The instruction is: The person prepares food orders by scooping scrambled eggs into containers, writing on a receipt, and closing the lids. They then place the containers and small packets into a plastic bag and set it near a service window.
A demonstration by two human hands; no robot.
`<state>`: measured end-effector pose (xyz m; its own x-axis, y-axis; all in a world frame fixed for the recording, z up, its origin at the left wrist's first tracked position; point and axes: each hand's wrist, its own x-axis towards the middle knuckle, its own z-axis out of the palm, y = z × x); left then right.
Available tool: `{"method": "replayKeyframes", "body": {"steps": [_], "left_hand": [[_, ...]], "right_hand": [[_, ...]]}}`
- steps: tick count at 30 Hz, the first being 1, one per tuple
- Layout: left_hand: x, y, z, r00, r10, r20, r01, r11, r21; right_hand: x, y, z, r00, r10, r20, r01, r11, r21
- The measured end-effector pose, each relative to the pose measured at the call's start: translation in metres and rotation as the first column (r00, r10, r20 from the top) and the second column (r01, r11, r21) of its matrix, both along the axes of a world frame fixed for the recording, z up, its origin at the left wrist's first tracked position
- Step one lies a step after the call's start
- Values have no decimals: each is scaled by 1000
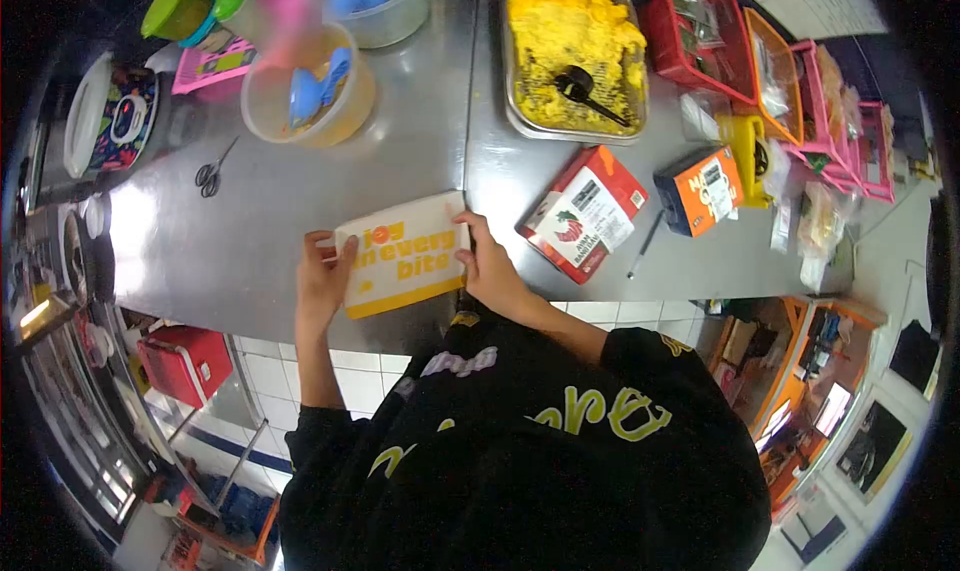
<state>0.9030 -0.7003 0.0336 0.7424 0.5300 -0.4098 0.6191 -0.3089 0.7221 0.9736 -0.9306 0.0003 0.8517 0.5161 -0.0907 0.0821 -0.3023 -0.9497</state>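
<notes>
A white and yellow cardboard food box (pixel 405 261), printed with "joy in every bite", is held at the front edge of the steel table. My left hand (pixel 322 276) grips its left side, thumb on top and fingers curled around the edge. On the right side, my right hand (pixel 488 269) holds the box with its thumb on the printed face. The lid looks closed, and the underside is hidden. To the right of my right hand lie a red and white box (pixel 585 214) with a label and an orange box (pixel 698 189).
A metal tray (pixel 512 91) of yellow food holds a black scoop (pixel 578 86). Behind my left hand stand a plastic tub (pixel 310 131) with blue scoops and black scissors (pixel 208 178). A pen (pixel 647 243) lies by the boxes. Red baskets (pixel 690 66) line the right.
</notes>
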Motion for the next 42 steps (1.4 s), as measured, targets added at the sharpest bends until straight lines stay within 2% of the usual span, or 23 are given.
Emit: {"method": "replayKeyframes", "body": {"steps": [1,2,5,7,12,14,15,17,18,19,20,21,23,24,25,26,27,29,31,32,35,39,42], "left_hand": [[1,1,4,996,-15,-85,20,998,61],[3,1,12,997,-56,-46,60,993,99],[10,-3,28,994,-54,-96,60,997,54],[6,0,15,994,-75,-81,83,992,94],[5,-8,19,976,-180,-123,202,958,204],[-1,-6,4,965,-250,-81,262,887,380],[-3,-7,-3,966,-243,-87,257,886,386],[-2,-14,-17,987,-104,-122,123,980,156],[-3,-22,-24,988,-87,-129,108,980,167],[-2,-33,-33,995,-76,68,60,976,209],[-4,-37,-41,962,-71,262,6,970,241],[-8,-33,-47,964,-61,257,-5,969,247],[-12,-25,-54,906,-106,409,45,987,157],[-13,-24,-49,909,-98,405,36,987,157],[-15,-23,-43,928,-293,232,171,885,432],[-15,-21,-36,901,-433,10,326,693,644],[-11,-18,-22,898,-440,13,330,691,643],[-2,-11,8,612,-696,-376,765,400,505],[2,-2,17,554,-771,-315,799,385,462],[4,3,17,508,-820,-263,823,373,428],[7,10,11,477,-843,-249,826,334,454],[9,11,7,445,-846,-294,839,280,466],[9,9,10,409,-844,-346,857,224,465]], "right_hand": [[1,0,5,1000,-2,-27,2,1000,-14],[1,0,3,1000,-11,-25,10,1000,-19],[0,-1,-1,995,-6,-103,10,999,37],[1,0,-2,1000,-17,8,16,996,83],[-1,-1,-8,1000,-9,20,9,1000,21],[0,-1,-5,1000,-2,15,2,999,35],[0,-1,-5,1000,11,12,-11,999,32],[0,0,-5,999,43,3,-43,998,43],[1,-1,-5,999,43,17,-43,998,39],[2,-2,-5,999,41,32,-42,999,33],[3,-4,-9,994,78,-75,-77,997,4],[5,-3,-7,993,91,-79,-90,996,11],[15,2,10,911,161,380,-91,976,-197],[21,4,18,886,253,389,-198,964,-176],[25,5,16,885,261,386,-207,962,-176],[28,7,13,806,447,388,-335,885,-324],[30,7,11,705,611,360,-430,772,-467],[39,4,20,713,624,322,-450,758,-472],[54,-2,27,596,774,213,-616,611,-497],[57,-1,23,554,788,268,-587,598,-545],[61,5,19,481,808,341,-570,583,-579],[73,3,27,478,829,290,-687,559,-464],[61,-3,16,469,803,368,-639,596,-486]]}}
